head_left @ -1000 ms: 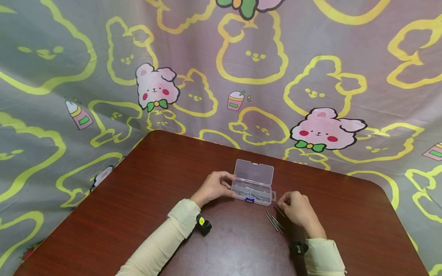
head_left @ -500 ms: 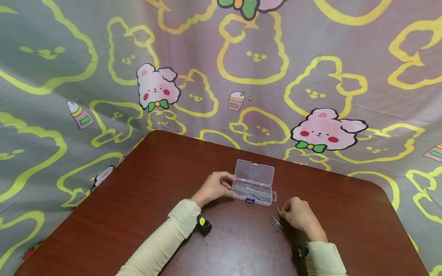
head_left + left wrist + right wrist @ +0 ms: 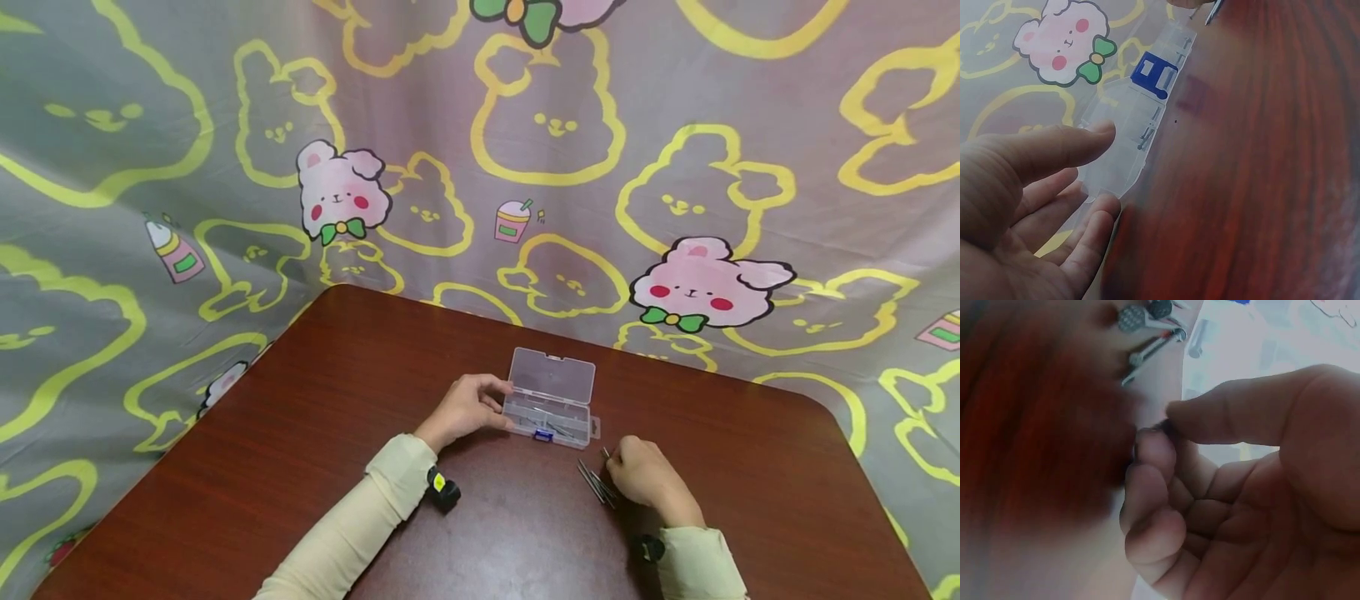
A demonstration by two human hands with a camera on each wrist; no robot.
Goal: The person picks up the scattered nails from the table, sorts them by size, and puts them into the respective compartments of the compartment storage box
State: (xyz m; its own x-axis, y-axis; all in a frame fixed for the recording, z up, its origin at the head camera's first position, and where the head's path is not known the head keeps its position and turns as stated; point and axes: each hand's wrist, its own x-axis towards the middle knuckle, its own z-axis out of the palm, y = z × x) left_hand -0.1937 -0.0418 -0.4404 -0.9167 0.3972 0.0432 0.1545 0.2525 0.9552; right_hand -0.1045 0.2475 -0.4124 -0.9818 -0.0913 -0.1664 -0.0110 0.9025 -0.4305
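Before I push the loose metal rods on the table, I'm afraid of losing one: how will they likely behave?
The metal rods seem stiff, lying straight. Slim and round-looking, they could roll. The wider textured heads might make them swing rather than roll straight.

The reddish-brown table (image 3: 360,375) carries a clear plastic case (image 3: 551,395) and thin metal rods (image 3: 596,483).

A grey, cartoon-printed cloth (image 3: 435,104) hangs behind and beside a reddish-brown table (image 3: 345,375).

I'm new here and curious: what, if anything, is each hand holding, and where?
Left hand: the box, by its left end. Right hand: a rod, gripped part unclear.
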